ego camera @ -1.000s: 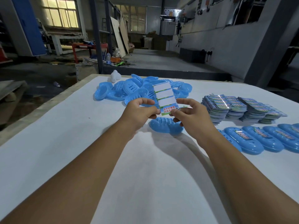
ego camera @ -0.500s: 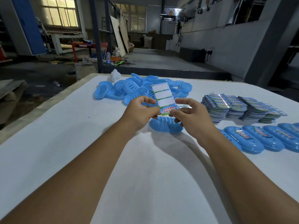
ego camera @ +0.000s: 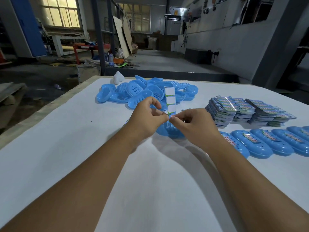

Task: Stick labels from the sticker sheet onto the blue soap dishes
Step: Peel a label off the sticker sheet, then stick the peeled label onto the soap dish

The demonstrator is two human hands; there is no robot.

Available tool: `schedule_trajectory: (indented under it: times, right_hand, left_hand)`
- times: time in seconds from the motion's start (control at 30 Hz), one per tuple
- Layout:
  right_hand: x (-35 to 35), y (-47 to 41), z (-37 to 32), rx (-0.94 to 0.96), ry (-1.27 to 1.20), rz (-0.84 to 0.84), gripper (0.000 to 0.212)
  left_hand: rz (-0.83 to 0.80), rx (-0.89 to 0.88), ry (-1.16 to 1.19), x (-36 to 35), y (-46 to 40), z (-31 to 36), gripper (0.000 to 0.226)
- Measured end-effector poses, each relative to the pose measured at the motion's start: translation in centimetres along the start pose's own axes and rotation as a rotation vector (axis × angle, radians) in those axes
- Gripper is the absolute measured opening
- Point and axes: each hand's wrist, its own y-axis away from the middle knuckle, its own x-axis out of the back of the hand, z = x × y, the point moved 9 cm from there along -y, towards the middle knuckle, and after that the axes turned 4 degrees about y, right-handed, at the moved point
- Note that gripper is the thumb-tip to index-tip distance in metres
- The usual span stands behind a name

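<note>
1. White table (ego camera: 66, 148) fills the near view, and behind it is a dim workshop with windows (ego camera: 60, 14), boards and a blue cabinet (ego camera: 28, 25).
2. Left hand (ego camera: 145, 118) and right hand (ego camera: 194, 124) are close together above the middle of the table, fingertips almost touching.
3. Between them stands the sheet (ego camera: 170, 101), a narrow strip held upright; both hands pinch its lower end.
4. Most fields of the sheet are white and blank, divided by green lines.
5. At the pinch point a small coloured label (ego camera: 172, 116) shows red marks, but it is too small to read, and I cannot tell if it is already peeled off.
6. Directly under the hands lies one dish (ego camera: 168, 133) on the table, partly hidden by the fingers; the hands are above it, not touching it as far as one can see.
7. Farther back, beyond the sheet, is a loose pile of dishes (ego camera: 143, 94), blue, with slots and holes.
8. On the right near edge is a row of labelled dishes (ego camera: 275, 144), lying side by side, each with a colourful label on top; the print is not readable.
9. Behind this row are stacks of sheets (ego camera: 247, 111), also with print too fine to read.
10. A small white object (ego camera: 118, 78) stands at the far edge, near the pile.
</note>
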Motion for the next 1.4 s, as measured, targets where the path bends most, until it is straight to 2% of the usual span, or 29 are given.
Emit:
schedule_trajectory:
  times: [0.33,0.67,0.8,0.9,1.0,1.17,1.3,1.4]
  right_hand:
    - [-0.2,0.6,-1.1,0.031,0.099,-0.023,0.043]
    - [0.1,0.6,-1.1,0.024,0.091,-0.022,0.023]
    - [0.1,0.2,-0.8,0.036,0.136,-0.005,0.026]
    - [0.5,-0.1,-0.1,0.004,0.139,0.01,0.026]
    - [0.7,-0.3,0.4,-0.019,0.17,-0.001,0.027]
    - [0.7,-0.2,1.1,-0.062,0.179,-0.027,0.03]
    - [0.8,-0.1,1.0,-0.07,0.155,-0.028,0.036]
    - [0.8,0.0,1.1,-0.07,0.149,-0.027,0.038]
  left_hand:
    - [-0.065,-0.148,-0.124,-1.1,0.3,0.8,0.035]
    - [-0.066,-0.184,-0.161,-1.2,0.3,1.0,0.034]
    - [-0.06,-0.172,-0.104,-1.2,0.2,0.8,0.035]
    - [0.023,-0.13,-0.123,-0.2,-0.3,0.1,0.029]
    - [0.133,-0.065,-0.231,1.3,-0.7,-0.8,0.022]
    - [0.192,0.047,-0.383,2.7,-1.0,-1.5,0.007]
    - [0.267,0.064,-0.721,4.0,-1.1,-1.3,0.012]
    - [0.227,0.158,-0.982,4.8,-1.0,-2.1,0.014]
